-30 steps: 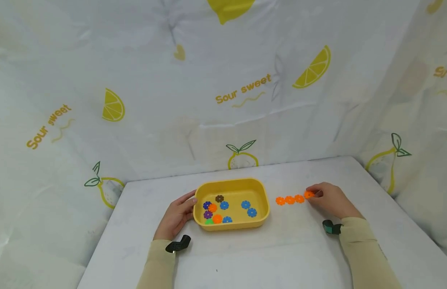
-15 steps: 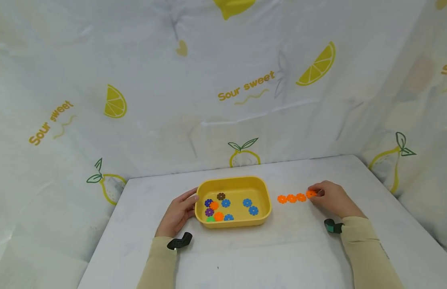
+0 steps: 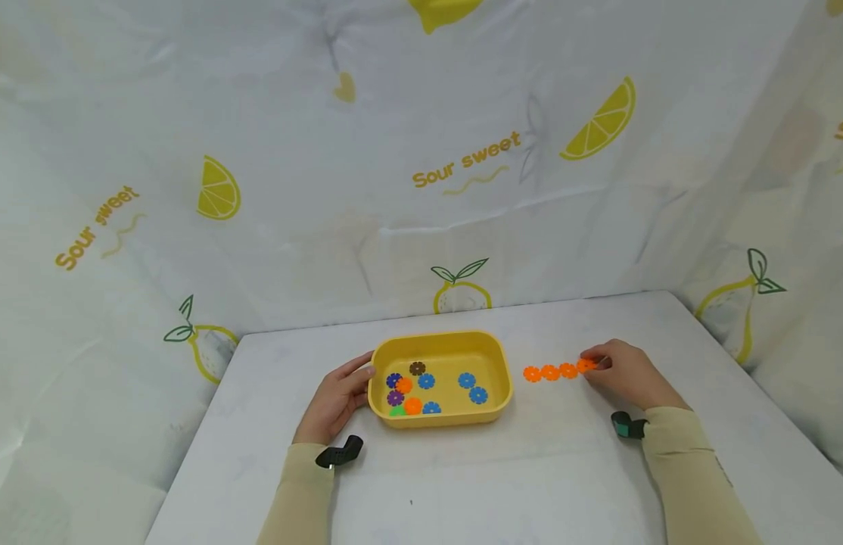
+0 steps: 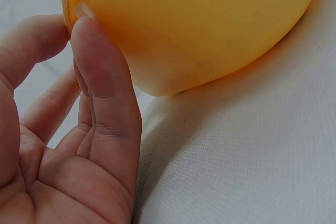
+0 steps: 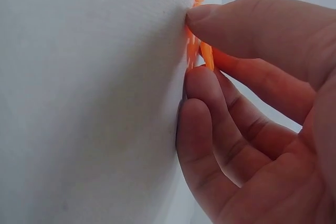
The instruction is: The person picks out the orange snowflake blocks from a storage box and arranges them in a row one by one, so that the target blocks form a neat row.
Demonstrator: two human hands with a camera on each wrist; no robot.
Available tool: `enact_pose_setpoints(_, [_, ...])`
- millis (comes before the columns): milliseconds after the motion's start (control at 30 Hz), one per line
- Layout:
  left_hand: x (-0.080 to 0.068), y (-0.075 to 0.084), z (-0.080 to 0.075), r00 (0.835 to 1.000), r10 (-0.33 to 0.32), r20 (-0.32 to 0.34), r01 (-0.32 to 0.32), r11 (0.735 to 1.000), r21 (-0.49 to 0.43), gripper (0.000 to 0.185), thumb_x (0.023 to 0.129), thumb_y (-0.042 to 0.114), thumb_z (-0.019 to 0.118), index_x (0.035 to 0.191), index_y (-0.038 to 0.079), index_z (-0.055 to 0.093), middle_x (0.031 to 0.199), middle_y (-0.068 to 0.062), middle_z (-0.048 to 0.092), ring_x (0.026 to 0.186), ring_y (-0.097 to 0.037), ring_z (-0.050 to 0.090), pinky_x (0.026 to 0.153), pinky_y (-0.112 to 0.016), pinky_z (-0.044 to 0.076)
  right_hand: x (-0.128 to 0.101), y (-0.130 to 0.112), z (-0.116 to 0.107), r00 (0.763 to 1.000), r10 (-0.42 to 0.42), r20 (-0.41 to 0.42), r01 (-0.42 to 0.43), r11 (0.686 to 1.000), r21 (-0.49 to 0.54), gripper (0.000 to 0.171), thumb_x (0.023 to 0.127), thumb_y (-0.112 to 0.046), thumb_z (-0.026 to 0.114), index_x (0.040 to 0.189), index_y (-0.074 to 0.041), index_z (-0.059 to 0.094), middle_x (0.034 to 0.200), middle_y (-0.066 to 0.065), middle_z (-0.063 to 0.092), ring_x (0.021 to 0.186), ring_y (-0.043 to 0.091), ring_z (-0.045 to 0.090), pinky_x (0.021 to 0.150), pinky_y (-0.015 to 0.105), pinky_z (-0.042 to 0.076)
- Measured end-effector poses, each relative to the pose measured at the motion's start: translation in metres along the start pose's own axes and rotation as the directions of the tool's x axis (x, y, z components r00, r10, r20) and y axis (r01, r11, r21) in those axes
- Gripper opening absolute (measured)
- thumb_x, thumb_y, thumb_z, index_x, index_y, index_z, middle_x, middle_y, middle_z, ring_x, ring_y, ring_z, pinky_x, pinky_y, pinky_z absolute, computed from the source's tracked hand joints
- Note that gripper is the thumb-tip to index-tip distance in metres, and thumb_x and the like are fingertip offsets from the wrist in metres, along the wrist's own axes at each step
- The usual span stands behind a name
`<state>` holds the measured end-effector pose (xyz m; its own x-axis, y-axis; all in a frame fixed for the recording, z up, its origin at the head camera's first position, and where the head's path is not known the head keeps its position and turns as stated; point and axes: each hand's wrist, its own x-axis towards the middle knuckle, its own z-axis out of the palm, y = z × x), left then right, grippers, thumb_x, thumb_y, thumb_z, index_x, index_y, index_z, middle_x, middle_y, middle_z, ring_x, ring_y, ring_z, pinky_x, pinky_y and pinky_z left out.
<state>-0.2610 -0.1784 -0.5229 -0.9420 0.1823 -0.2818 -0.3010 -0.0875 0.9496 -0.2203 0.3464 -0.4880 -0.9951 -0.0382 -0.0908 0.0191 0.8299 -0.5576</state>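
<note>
At the left end of a yellow plastic tub (image 3: 438, 421), my left hand (image 3: 333, 401) grips the rim. The left wrist view shows the thumb (image 4: 100, 61) against the tub wall (image 4: 199, 30), opposite the other fingers. To the right of the tub, orange notched discs (image 3: 550, 372) lie in a row on the table. My right hand (image 3: 626, 375) pinches the orange disc (image 3: 586, 365) at the row's right end, partly covering it. Up close in the right wrist view, the thumb (image 5: 231, 24) and curled fingers hold orange plastic (image 5: 207, 56) just at the table surface.
Inside the tub lie loose discs: blue (image 3: 478, 395), brown (image 3: 418, 369), purple (image 3: 395, 398), green (image 3: 397, 411) and orange (image 3: 412, 406), mostly toward its left side. A white table (image 3: 503, 484) carries everything. Behind stands a lemon-print cloth (image 3: 312, 250).
The head view has shifted slightly. My left hand keeps its hold on the tub; my right hand stays at the row's right end with the orange disc, almost still.
</note>
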Motion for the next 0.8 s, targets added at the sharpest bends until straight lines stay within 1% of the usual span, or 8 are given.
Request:
enact_pose_setpoints(200, [-0.001, 0.001, -0.004, 1.000, 0.002, 0.003, -0.002, 1.000, -0.001, 0.062, 0.097, 0.040, 0.081, 0.154, 0.023, 0.062, 0.143, -0.015, 0.068, 0.099, -0.020, 0.070, 0.086, -0.029, 0.064, 0.001, -0.002, -0.001, 1.000, 0.012, 0.016, -0.012, 1.000, 0.006, 0.041, 0.097, -0.020, 0.075, 0.133, 0.001, 0.072, 0.124, 0.023, 0.068, 0.106, 0.035, 0.064, 0.087, 0.047, 0.058])
enact_pose_setpoints(467, [-0.001, 0.000, -0.008, 1.000, 0.005, -0.008, -0.005, 1.000, 0.008, 0.062, 0.097, 0.041, 0.082, 0.153, 0.023, 0.062, 0.146, -0.014, 0.067, 0.104, -0.021, 0.070, 0.089, -0.030, 0.064, 0.001, -0.009, -0.006, 1.000, 0.016, 0.024, -0.016, 1.000, -0.003, 0.042, 0.100, -0.022, 0.074, 0.134, 0.002, 0.070, 0.125, 0.026, 0.070, 0.108, 0.039, 0.066, 0.090, 0.054, 0.060])
enact_pose_setpoints(567, [0.000, -0.001, -0.007, 1.000, 0.008, -0.007, -0.008, 1.000, 0.009, 0.060, 0.097, 0.041, 0.081, 0.152, 0.024, 0.063, 0.145, -0.013, 0.068, 0.103, -0.022, 0.070, 0.089, -0.031, 0.064, 0.003, -0.015, -0.007, 1.000, -0.024, 0.014, 0.024, 1.000, 0.001, 0.041, 0.101, -0.022, 0.073, 0.134, 0.002, 0.070, 0.125, 0.026, 0.071, 0.107, 0.037, 0.067, 0.089, 0.053, 0.061])
enact_pose_setpoints(633, [0.000, -0.001, -0.006, 1.000, 0.013, -0.003, -0.013, 1.000, 0.011, 0.060, 0.097, 0.042, 0.081, 0.152, 0.024, 0.064, 0.144, -0.013, 0.068, 0.102, -0.022, 0.069, 0.089, -0.031, 0.064, 0.006, -0.023, -0.006, 0.998, -0.062, 0.018, 0.062, 0.998, 0.001, 0.041, 0.102, -0.022, 0.072, 0.136, 0.000, 0.070, 0.127, 0.023, 0.072, 0.107, 0.034, 0.067, 0.087, 0.049, 0.062])
enact_pose_setpoints(700, [0.001, -0.002, -0.004, 1.000, 0.021, 0.005, -0.021, 1.000, 0.017, 0.060, 0.098, 0.042, 0.080, 0.153, 0.024, 0.063, 0.143, -0.014, 0.069, 0.102, -0.021, 0.070, 0.089, -0.031, 0.064, 0.012, -0.036, -0.006, 0.994, -0.100, 0.031, 0.100, 0.995, 0.009, 0.041, 0.102, -0.024, 0.073, 0.136, -0.002, 0.070, 0.129, 0.021, 0.071, 0.108, 0.032, 0.067, 0.086, 0.045, 0.062])
enact_pose_setpoints(800, [0.001, -0.002, -0.003, 1.000, 0.027, 0.006, -0.027, 0.999, 0.020, 0.060, 0.098, 0.041, 0.080, 0.153, 0.023, 0.063, 0.141, -0.015, 0.069, 0.100, -0.021, 0.070, 0.089, -0.031, 0.064, 0.024, -0.061, -0.005, 0.986, -0.157, 0.057, 0.157, 0.988, 0.010, 0.039, 0.103, -0.026, 0.074, 0.136, -0.005, 0.072, 0.130, 0.017, 0.072, 0.109, 0.029, 0.067, 0.087, 0.042, 0.062])
